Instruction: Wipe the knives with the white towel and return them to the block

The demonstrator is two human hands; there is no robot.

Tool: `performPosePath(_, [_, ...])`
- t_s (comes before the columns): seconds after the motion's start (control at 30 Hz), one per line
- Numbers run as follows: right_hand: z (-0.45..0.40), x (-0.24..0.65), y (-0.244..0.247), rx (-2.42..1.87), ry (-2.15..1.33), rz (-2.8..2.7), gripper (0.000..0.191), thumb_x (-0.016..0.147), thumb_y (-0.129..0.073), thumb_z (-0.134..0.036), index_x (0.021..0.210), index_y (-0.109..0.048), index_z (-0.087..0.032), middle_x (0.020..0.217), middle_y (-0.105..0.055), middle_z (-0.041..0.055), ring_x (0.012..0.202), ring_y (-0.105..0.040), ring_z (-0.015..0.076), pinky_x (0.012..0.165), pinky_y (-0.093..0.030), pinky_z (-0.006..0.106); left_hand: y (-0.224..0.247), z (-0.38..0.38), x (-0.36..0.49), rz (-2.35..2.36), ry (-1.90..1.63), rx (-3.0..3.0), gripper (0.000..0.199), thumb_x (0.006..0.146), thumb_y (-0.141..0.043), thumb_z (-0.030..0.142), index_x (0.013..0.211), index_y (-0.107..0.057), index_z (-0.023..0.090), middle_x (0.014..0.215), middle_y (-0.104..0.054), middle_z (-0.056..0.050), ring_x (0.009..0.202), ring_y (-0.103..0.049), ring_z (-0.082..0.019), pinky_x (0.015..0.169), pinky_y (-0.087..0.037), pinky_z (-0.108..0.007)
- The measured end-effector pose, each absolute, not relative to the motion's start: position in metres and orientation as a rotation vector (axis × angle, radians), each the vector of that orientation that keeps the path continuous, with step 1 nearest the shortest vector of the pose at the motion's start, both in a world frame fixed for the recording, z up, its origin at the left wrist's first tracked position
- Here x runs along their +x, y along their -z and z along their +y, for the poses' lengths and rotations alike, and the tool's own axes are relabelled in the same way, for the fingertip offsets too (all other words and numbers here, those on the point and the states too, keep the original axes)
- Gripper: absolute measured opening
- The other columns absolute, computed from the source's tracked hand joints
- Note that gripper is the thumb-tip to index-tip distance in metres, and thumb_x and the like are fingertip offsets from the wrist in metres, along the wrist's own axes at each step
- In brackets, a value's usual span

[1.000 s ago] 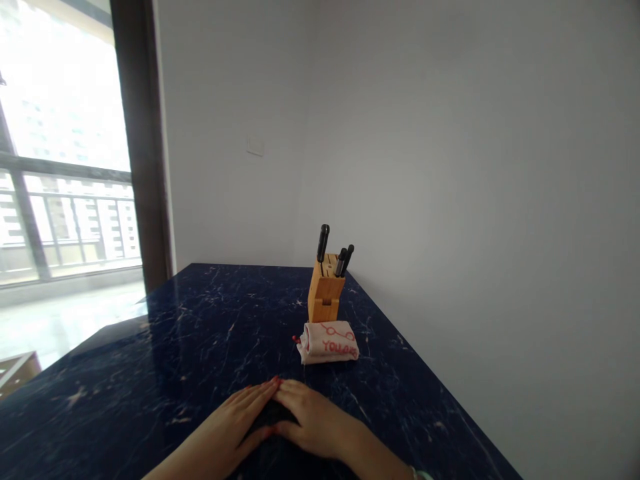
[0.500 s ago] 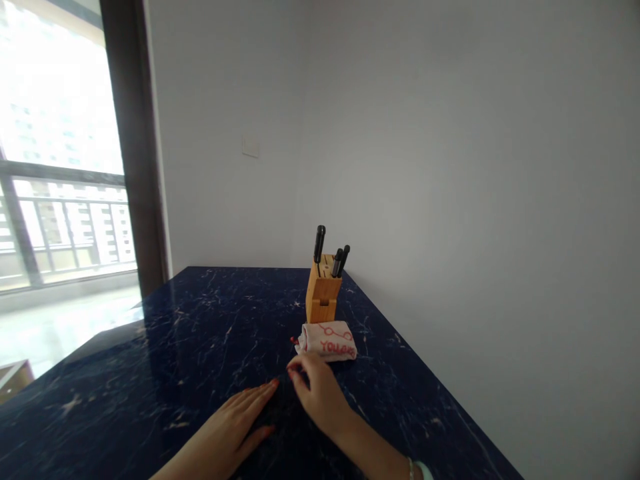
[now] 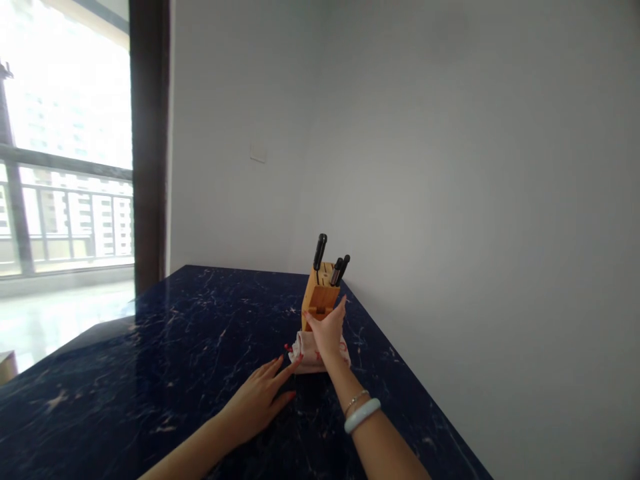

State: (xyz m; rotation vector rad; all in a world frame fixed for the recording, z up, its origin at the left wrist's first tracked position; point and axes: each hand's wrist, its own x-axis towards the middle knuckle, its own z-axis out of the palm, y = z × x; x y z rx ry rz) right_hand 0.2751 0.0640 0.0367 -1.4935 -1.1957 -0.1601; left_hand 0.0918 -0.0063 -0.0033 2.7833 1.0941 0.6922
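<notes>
A wooden knife block (image 3: 324,293) with several black-handled tools stands on the dark blue marbled table. Just in front of it lies a folded white cloth (image 3: 306,353) with red print, partly covered by my right wrist. My right hand (image 3: 327,328) reaches over the cloth to the front of the block, thumb and fingers spread apart; its fingertips are at the block's lower front and right side. My left hand (image 3: 257,400) rests low over the table, fingers apart, with a fingertip at the cloth's near left edge.
The table (image 3: 210,320) extends to the left and back. A grey wall (image 3: 450,200) runs along its right side. At the left is a large window (image 3: 70,200) with a dark frame and a railing beyond.
My right hand has moved forward over the cloth to the block, and its fingers have spread. My left hand has shifted right and forward to the cloth's edge. The view has shifted slightly.
</notes>
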Motion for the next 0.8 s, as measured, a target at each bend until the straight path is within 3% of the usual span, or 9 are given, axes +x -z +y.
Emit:
performPosePath(0.2, [0.066,0.265,-0.042,-1.564,0.177,-1.184,0.094,0.066,-0.058,-0.036,0.136,-0.001,-0.009,0.131,-0.031,0.0219,0.113,-0.041,0.0320,0.085,-0.038,0.038,0.008,0.004,0.120,1.056,-0.754,2.799,0.052,0.083,-0.041,0.043,0.132,-0.028,0.031,0.128,-0.048,-0.009,0.116,-0.043,-0.027,0.094,-0.037,-0.045])
performPosePath(0.5, [0.059,0.276,-0.044,-1.638,0.250,-1.142,0.094,0.063,-0.058,-0.032,0.136,-0.002,-0.009,0.126,-0.039,0.0199,0.108,-0.046,0.0307,0.081,-0.041,0.036,0.001,-0.004,0.146,1.148,-0.595,2.803,0.051,0.084,-0.034,0.048,0.131,-0.032,0.028,0.127,-0.047,-0.012,0.117,-0.042,-0.027,0.093,-0.037,-0.043])
performPosePath(0.67, [0.059,0.285,-0.044,-1.586,0.229,-1.167,0.094,0.064,-0.058,-0.031,0.135,-0.001,-0.007,0.130,-0.033,0.0207,0.116,-0.038,0.0295,0.089,-0.036,0.037,-0.001,-0.009,0.153,1.211,-0.561,2.784,0.054,0.083,-0.032,0.052,0.131,-0.032,0.029,0.126,-0.049,-0.011,0.118,-0.041,-0.028,0.093,-0.037,-0.043])
performPosePath(0.8, [0.041,0.281,-0.042,-1.493,0.286,-1.115,0.088,0.067,-0.055,-0.030,0.134,-0.005,-0.004,0.133,-0.025,0.0231,0.123,-0.024,0.0317,0.098,-0.025,0.045,-0.007,-0.015,0.141,1.212,-0.529,2.780,0.058,0.081,-0.034,0.055,0.133,-0.028,0.029,0.130,-0.045,-0.012,0.119,-0.039,-0.029,0.094,-0.037,-0.043])
